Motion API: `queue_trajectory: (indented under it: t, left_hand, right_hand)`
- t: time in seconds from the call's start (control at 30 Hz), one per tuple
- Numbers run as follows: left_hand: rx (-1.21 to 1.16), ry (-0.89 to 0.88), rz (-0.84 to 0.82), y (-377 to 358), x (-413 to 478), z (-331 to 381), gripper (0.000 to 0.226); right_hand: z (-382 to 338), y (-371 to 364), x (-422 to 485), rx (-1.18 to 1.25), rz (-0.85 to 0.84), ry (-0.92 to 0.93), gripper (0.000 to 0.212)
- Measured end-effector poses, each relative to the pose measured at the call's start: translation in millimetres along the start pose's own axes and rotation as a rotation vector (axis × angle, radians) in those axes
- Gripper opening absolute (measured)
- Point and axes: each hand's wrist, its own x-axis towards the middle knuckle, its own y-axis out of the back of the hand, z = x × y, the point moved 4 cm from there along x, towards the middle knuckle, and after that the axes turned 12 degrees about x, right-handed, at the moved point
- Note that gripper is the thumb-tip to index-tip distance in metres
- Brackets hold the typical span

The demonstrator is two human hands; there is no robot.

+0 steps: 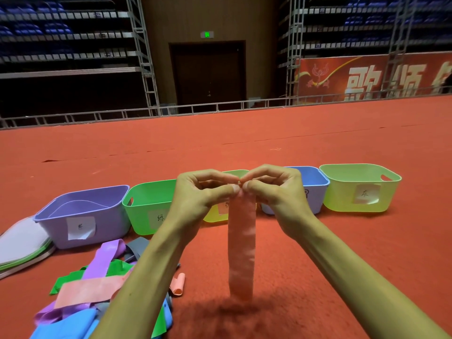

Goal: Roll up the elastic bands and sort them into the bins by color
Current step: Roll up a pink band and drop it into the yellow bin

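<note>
A pink elastic band (241, 245) hangs straight down in front of me, its lower end just above the red carpet. My left hand (200, 192) and my right hand (276, 189) both pinch its top edge, fingertips meeting at the middle. Behind them a row of labelled bins stands on the carpet: purple bin (85, 214), green bin (149, 206), yellow bin (220, 211) mostly hidden by my hands, blue bin (315, 187), and light green bin (359, 187). A pile of loose bands (97, 285) in purple, green, pink, blue and grey lies at the lower left under my left forearm.
Flat lids (22, 245) are stacked at the far left beside the purple bin. A small curled pink band (178, 283) lies by the pile. Red carpet (318, 253) stretches to the right and back to a metal railing (195, 108).
</note>
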Motion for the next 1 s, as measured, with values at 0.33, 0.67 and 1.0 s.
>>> queue_trajectory:
  t: [0.33,0.67,1.0]
  left_hand:
    - [-0.025,0.066,-0.003,0.6,-4.6,-4.1,0.025]
    - [0.01,0.036,0.019,6.6,-1.6,-1.4,0.023]
    - [-0.017,0.029,-0.006,9.5,-3.3,-3.7,0.028]
  right_hand:
    - [2.7,-1.3,-2.2,-0.001,0.016,0.009,0.025]
    - [11.8,3.3,-1.0,0.029,-0.052,-0.07,0.003]
    - [13.4,2.7,-0.8,0.024,-0.091,-0.002,0.008]
